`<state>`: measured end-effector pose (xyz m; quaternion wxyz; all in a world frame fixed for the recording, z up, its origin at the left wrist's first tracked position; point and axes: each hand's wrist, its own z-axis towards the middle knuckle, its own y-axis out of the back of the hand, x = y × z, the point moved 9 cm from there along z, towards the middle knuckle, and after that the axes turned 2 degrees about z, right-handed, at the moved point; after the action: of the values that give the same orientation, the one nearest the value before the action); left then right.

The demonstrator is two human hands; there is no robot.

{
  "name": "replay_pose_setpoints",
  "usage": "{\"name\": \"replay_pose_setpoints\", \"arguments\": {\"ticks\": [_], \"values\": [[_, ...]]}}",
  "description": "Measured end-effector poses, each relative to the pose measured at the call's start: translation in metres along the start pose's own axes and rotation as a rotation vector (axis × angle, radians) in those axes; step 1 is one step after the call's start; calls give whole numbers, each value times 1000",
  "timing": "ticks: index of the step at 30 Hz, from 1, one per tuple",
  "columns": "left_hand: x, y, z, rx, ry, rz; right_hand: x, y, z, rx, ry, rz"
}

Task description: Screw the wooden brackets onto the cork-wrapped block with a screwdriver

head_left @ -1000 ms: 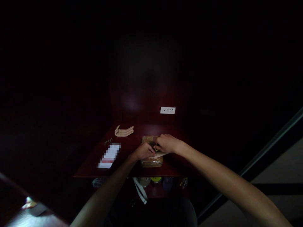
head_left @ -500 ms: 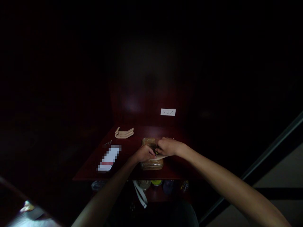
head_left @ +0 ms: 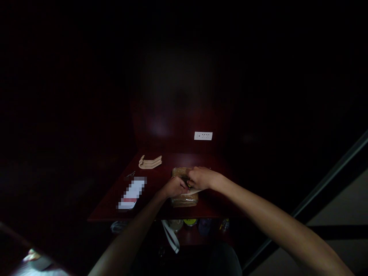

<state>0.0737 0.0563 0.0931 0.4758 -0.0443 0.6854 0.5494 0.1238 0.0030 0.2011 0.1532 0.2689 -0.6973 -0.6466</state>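
On the dark red desk lies a brown, tape-wrapped package [head_left: 184, 200] with a shiny surface. A pale wooden strip [head_left: 194, 192] rests across it. My left hand [head_left: 174, 186] is closed, its fingers pinching the strip's near end against the package. Just to the right, my right hand [head_left: 203, 178] is closed with the fingertips curled down over the strip. A small yellow and dark thing shows between the hands, mostly hidden by my fingers. What exactly the right fingers hold cannot be made out.
Several curved pale wooden pieces [head_left: 150, 162] lie at the back left of the desk [head_left: 161, 184]. Nearer are thin metal bits [head_left: 131, 174] and a blurred-out phone-like slab [head_left: 131, 194]. A white socket plate [head_left: 203, 136] is on the wall. Below, a shelf holds jars and a hanging white strap [head_left: 171, 236].
My right hand has shifted slightly left, toward my left hand, its fingers turning over the strip. The left hand stays on the strip. The view has moved a little.
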Motion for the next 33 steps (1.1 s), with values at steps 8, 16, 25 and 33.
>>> {"name": "replay_pose_setpoints", "arguments": {"ticks": [8,16,25,33], "values": [[-4,2,-3,4,32,-12,-3,0,-2,0,28,50],[0,1,-2,0,18,1,-7,-7,3,17,21,45],[2,-2,1,6,-25,-46,4,4,-1,-48,78,57],[0,1,1,1,20,-11,5,4,-1,-29,67,61]]}}
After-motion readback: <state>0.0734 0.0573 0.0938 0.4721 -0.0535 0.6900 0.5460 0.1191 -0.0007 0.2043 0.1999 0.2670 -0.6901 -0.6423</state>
